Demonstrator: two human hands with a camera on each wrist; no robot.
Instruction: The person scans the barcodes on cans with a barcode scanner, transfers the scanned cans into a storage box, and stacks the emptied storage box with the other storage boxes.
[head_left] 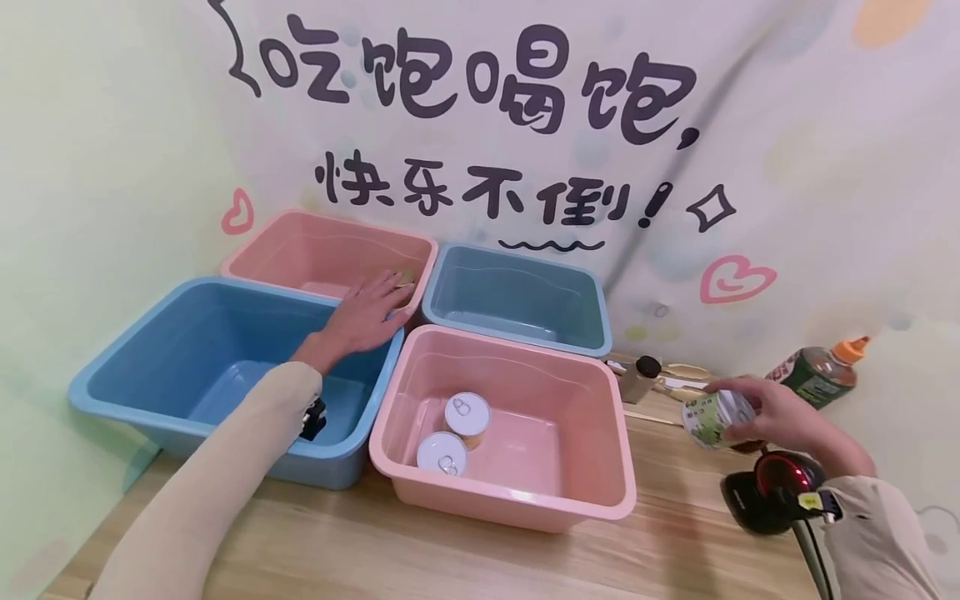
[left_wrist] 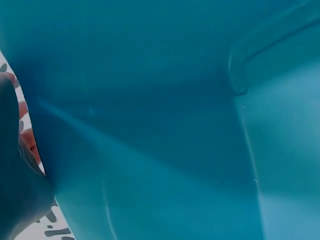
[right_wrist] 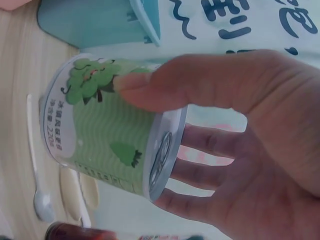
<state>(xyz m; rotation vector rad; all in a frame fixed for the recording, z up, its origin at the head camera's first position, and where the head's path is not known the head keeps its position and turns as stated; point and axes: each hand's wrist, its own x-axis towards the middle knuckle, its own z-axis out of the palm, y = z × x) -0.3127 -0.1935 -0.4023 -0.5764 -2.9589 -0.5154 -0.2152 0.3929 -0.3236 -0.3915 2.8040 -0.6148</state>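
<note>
In the head view my right hand [head_left: 780,417] grips a green-and-white tin can [head_left: 708,419] lying sideways above the table. The right wrist view shows thumb and fingers around the pull-tab end of this can [right_wrist: 110,125]. My left hand [head_left: 372,315] reaches over the blue bin to the back pink bin [head_left: 300,242], fingers extended at its front right corner. A small yellow-green thing [head_left: 406,277] shows beside those fingertips, mostly hidden. The left wrist view is filled by the blue bin's wall [left_wrist: 150,150]. Two pull-tab cans [head_left: 467,414] stand in the front pink bin [head_left: 592,500].
A smaller blue-green bin [head_left: 517,333] stands behind the front pink one; the large blue bin [head_left: 112,412] is at left. On the right are a black-capped jar [head_left: 639,379], an orange-capped bottle [head_left: 821,375], tongs [head_left: 686,371] and a black-and-red scanner-like device [head_left: 757,500].
</note>
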